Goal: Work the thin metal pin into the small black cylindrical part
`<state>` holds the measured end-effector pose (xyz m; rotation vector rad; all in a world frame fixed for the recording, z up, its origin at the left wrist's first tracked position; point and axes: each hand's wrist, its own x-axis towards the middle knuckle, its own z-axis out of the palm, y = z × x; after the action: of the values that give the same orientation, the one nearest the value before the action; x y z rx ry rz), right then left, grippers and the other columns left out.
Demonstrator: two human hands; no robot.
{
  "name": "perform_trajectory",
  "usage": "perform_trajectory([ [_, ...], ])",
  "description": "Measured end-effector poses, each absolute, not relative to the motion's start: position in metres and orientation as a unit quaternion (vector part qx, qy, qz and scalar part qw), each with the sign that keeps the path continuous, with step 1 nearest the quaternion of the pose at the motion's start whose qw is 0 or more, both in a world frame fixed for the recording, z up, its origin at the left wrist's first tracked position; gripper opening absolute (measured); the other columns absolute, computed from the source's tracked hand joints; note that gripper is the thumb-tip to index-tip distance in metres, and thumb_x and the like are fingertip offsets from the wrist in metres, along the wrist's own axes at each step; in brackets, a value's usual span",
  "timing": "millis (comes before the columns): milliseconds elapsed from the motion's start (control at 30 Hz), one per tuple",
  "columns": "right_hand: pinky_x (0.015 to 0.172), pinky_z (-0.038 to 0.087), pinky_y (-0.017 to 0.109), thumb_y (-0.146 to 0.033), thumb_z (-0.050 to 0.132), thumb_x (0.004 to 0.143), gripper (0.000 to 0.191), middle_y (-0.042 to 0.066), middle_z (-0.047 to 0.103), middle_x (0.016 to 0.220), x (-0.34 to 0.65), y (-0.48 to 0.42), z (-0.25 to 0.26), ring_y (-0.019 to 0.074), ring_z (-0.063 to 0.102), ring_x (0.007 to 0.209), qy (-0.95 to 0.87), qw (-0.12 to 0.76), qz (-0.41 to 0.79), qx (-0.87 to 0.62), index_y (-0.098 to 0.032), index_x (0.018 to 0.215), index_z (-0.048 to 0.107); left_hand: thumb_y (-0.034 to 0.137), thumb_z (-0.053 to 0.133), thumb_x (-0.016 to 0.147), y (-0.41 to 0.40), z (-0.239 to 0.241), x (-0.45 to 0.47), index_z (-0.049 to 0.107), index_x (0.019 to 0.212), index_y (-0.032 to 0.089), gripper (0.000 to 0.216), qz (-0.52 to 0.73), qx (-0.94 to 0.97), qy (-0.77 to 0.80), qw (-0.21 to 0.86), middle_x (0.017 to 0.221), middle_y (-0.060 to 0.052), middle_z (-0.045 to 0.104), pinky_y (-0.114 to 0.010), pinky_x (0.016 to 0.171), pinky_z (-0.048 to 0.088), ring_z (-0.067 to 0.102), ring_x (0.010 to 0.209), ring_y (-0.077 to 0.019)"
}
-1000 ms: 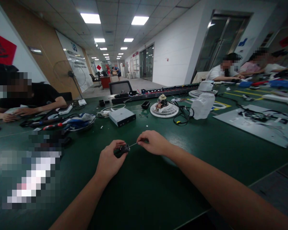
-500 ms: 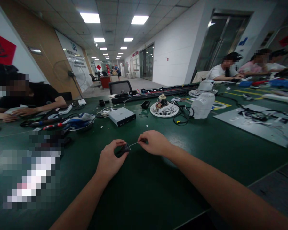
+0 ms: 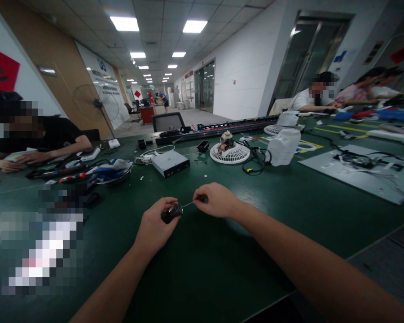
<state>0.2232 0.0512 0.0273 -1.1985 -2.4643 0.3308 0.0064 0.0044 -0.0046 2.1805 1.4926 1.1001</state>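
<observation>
Fingers (image 3: 167, 200) of the left hand (image 3: 155, 223) curl round one dark cylindrical piece (image 3: 176, 211), held just below the frame's centre. The right hand (image 3: 218, 200), slightly right, has thumb and fingertips pinched on one thin rod (image 3: 187, 204); its other end meets the piece, whether inside it I cannot tell. Beyond, on the green surface (image 3: 188, 273): one silver box (image 3: 170, 160), one white grille (image 3: 229, 155), one white housing (image 3: 284, 148). One person (image 3: 54, 134) sits at left; three people (image 3: 308, 101) sit upper right.
</observation>
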Motion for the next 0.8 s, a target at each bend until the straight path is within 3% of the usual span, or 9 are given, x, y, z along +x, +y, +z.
perform_trajectory([
  [567,0.061,0.038,0.028,-0.029,0.059,0.080,0.015,0.003,0.071,0.079,0.2200,0.0493,0.0250,0.0173,0.061,0.069,-0.869,0.172,0.110,-0.450,-0.023,0.081,0.072,0.019,0.066,0.076,0.0048,-0.0050,0.0072,0.060,0.109,0.024,0.034,0.377,0.751,0.523,0.144,0.106,-0.003,0.069,-0.038,0.083,0.058,0.069,0.094,-0.0204],
  [800,0.057,0.035,0.029,-0.043,0.055,0.084,0.025,0.006,0.069,0.079,0.2203,0.0531,0.0216,0.0197,0.060,0.068,-0.830,0.148,0.093,-0.530,-0.021,0.084,0.067,0.024,0.064,0.079,0.0061,-0.0052,0.0057,0.058,0.112,0.023,0.034,0.370,0.734,0.557,0.119,0.106,-0.005,0.069,-0.038,0.079,0.058,0.069,0.092,-0.0225],
])
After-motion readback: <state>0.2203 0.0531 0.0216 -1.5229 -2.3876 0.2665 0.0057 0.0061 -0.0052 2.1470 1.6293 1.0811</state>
